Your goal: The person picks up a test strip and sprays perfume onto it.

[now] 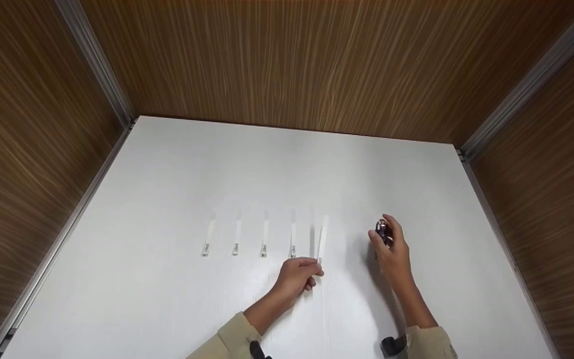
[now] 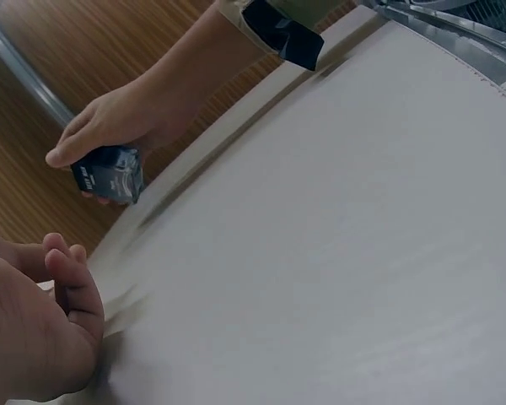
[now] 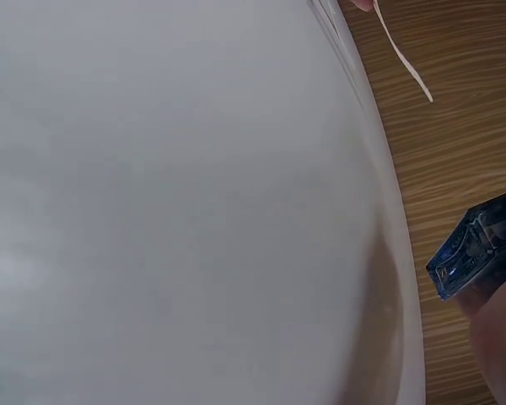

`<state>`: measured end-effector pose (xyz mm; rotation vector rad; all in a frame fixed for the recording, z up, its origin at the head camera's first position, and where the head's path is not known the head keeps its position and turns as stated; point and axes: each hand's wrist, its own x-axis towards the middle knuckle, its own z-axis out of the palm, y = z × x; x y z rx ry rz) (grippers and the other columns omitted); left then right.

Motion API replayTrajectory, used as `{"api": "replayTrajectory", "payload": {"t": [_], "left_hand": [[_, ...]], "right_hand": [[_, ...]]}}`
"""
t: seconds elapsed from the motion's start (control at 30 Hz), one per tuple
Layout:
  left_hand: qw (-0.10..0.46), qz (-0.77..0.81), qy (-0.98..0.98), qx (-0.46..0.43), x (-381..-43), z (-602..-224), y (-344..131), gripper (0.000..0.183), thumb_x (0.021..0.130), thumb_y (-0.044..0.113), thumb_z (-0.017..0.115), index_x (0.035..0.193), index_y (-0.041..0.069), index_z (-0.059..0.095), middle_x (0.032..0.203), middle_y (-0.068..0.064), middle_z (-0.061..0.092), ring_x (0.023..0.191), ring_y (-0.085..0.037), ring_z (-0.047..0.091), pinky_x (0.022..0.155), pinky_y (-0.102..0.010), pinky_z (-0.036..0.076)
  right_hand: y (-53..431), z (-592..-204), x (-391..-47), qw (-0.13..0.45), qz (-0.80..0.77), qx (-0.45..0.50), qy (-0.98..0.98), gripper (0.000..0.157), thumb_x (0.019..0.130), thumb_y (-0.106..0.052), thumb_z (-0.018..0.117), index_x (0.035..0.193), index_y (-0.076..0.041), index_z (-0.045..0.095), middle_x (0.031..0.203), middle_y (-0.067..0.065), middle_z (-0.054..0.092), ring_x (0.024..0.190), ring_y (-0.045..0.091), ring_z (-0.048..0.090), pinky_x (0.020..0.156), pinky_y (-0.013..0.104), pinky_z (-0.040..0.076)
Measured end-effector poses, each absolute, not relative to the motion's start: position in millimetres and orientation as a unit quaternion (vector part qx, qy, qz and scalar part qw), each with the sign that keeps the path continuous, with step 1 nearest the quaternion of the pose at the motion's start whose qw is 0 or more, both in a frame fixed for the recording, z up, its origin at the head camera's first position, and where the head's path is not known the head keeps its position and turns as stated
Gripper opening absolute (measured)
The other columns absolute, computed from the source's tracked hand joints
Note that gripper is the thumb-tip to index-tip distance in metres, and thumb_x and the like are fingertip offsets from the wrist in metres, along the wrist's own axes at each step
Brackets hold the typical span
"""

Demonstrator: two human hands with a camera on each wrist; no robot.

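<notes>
Between its thumb and fingers, my left hand pinches the printed lower end of a narrow white paper strip. In the right wrist view that strip hangs out from the fingertips, slightly bent. My right hand grips a small dark blue bottle with a silvery top, to the right of the strip. White lettering shows on the bottle in the left wrist view; its angular, glassy end points out of the hand in the right wrist view. Fingers cover part of it.
Several similar paper strips lie in a spaced row left of the held one, printed ends toward me. They rest on a white tabletop. Wood-grain panels with metal corner rails enclose the back and sides.
</notes>
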<state>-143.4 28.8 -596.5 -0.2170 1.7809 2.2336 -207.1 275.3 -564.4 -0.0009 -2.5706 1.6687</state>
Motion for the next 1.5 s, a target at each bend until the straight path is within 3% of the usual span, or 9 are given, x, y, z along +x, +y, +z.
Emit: {"api": "replayTrajectory", "payload": {"t": [0.1,0.2,0.3,0.43,0.73,1.07,1.5], "left_hand": [[0.138,0.773,0.614,-0.076,-145.1,-596.5,31.4,0.037,0.089,0.008,0.062,0.121,-0.011,0.064,0.083,-0.006,0.074,0.057,-0.003,0.055,0.051,-0.015,0.045],[0.142,0.773,0.613,-0.079,-147.3,-596.5,33.5,0.039,0.090,0.008,0.062,0.124,-0.011,0.062,0.084,-0.006,0.074,0.058,-0.003,0.056,0.052,-0.016,0.046],[0.147,0.774,0.610,-0.081,-149.8,-596.2,35.3,0.041,0.092,0.008,0.061,0.128,-0.012,0.060,0.086,-0.006,0.074,0.059,-0.004,0.056,0.053,-0.016,0.046],[0.145,0.775,0.610,-0.085,-152.0,-595.9,36.3,0.041,0.092,0.008,0.061,0.128,-0.012,0.060,0.087,-0.008,0.075,0.059,-0.004,0.057,0.053,-0.016,0.047],[0.136,0.776,0.608,-0.100,-154.2,-599.4,40.0,0.040,0.093,0.006,0.060,0.128,-0.013,0.059,0.083,-0.005,0.074,0.057,-0.003,0.055,0.051,-0.016,0.044],[0.124,0.768,0.619,-0.108,-164.8,-600.4,43.5,0.035,0.094,0.001,0.056,0.125,-0.018,0.058,0.087,-0.016,0.075,0.056,-0.003,0.054,0.051,-0.014,0.043],[0.141,0.773,0.605,-0.128,-172.7,-595.9,42.8,0.036,0.096,0.003,0.057,0.128,-0.015,0.058,0.088,-0.013,0.075,0.060,-0.005,0.060,0.052,-0.016,0.046]], "right_hand": [[288.7,-574.7,-213.0,0.047,0.533,-0.003,-0.845,0.068,0.100,-0.039,0.061,0.158,-0.019,0.030,0.150,0.012,0.044,0.134,0.022,0.045,0.096,0.018,0.042],[299.9,-579.2,-216.6,0.048,0.522,-0.007,-0.851,0.074,0.100,-0.043,0.060,0.160,-0.016,0.026,0.153,0.016,0.041,0.139,0.025,0.041,0.109,0.032,0.039],[309.8,-581.4,-219.3,0.046,0.507,-0.009,-0.861,0.075,0.102,-0.044,0.057,0.160,-0.010,0.023,0.157,0.021,0.034,0.144,0.033,0.036,0.114,0.047,0.036],[319.3,-584.5,-222.6,0.056,0.483,-0.007,-0.874,0.073,0.104,-0.040,0.053,0.159,-0.003,0.023,0.159,0.026,0.027,0.147,0.041,0.029,0.118,0.054,0.028],[333.3,-590.4,-231.3,0.075,0.472,0.004,-0.878,0.068,0.107,-0.037,0.047,0.158,0.000,0.022,0.160,0.028,0.022,0.147,0.042,0.028,0.119,0.055,0.026],[340.1,-589.3,-233.5,0.088,0.468,0.003,-0.879,0.067,0.108,-0.033,0.044,0.157,0.004,0.020,0.161,0.030,0.020,0.151,0.047,0.019,0.122,0.058,0.017],[342.6,-591.6,-232.6,0.067,0.484,-0.010,-0.872,0.067,0.109,-0.036,0.038,0.161,-0.003,0.011,0.163,0.027,0.015,0.152,0.043,0.015,0.122,0.057,0.015]]}}
